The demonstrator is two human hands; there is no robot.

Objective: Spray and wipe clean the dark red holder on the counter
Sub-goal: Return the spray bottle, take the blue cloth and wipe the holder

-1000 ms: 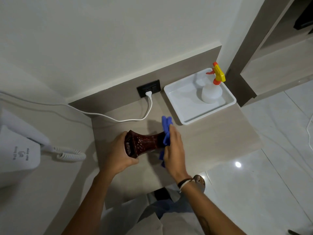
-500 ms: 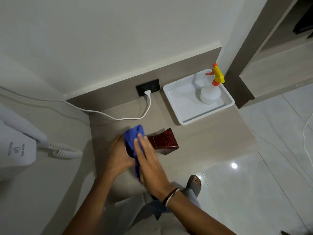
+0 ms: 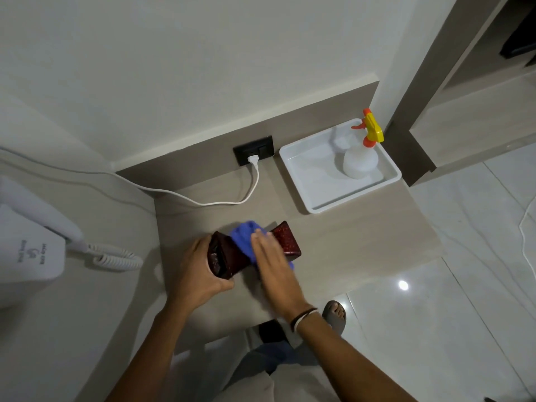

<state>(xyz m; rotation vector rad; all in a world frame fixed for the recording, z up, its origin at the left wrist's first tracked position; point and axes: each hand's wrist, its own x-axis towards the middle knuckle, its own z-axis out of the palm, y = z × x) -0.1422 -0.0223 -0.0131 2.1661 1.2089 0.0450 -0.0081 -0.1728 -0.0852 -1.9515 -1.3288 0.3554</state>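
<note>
The dark red glittery holder (image 3: pixel 285 239) lies on its side over the beige counter (image 3: pixel 348 242), its open mouth turned left. My left hand (image 3: pixel 197 271) grips that open end. My right hand (image 3: pixel 274 268) presses a blue cloth (image 3: pixel 243 235) around the holder's narrow middle, fingers laid flat over it. The flared red base sticks out to the right of my fingers. A white spray bottle (image 3: pixel 359 161) with a yellow and orange trigger stands in the white tray (image 3: pixel 316 207) at the back right.
A white cable (image 3: pixel 203 201) runs from a black wall socket (image 3: pixel 253 153) across the back of the counter. A white wall-mounted hair dryer (image 3: pixel 32 245) with a coiled cord hangs at left. The counter's front edge drops to glossy floor tiles, where my sandalled foot (image 3: pixel 335 313) shows.
My right hand has slid the blue cloth from the holder's open left end back toward its middle; a second ago it was at the right end. My left hand has kept its grip.
</note>
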